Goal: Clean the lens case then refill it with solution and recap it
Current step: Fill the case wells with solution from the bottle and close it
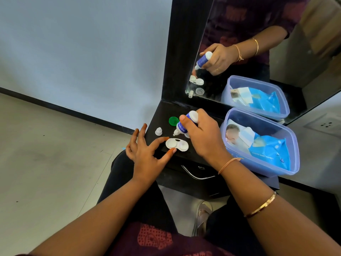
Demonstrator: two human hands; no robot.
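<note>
To your left lies a pale tiled floor (pixel 46 172), and a grey wall (pixel 83 52) rises behind it with a dark skirting strip along its foot. Right of that stands the black worktop (pixel 160 111), backed by a mirror (pixel 276 52) in a black frame.

Your left hand (pixel 147 156) rests at the worktop's left front edge, fingers spread, with the thumb tip and forefinger tip touching the white lens case (pixel 176 144) on either side of its left well. The case lies flat near the front edge, both wells uncapped; whether they hold liquid you cannot tell.

Behind the case, a small white bottle cap (pixel 158 131) stands upright, and a green lid (pixel 173 121) lies further back. A white lid (pixel 187 135) peeks out just beneath your right hand.

Your right hand (pixel 203 137) is closed around the solution bottle (pixel 184 124), a white bottle with a blue label, tilted so its nozzle points down and left, just above the case and not touching it.

At the right end sits a translucent blue plastic box (pixel 287 133), open-topped, holding a blue packet and a printed white packet. A wall socket (pixel 326 124) shows beyond it.
</note>
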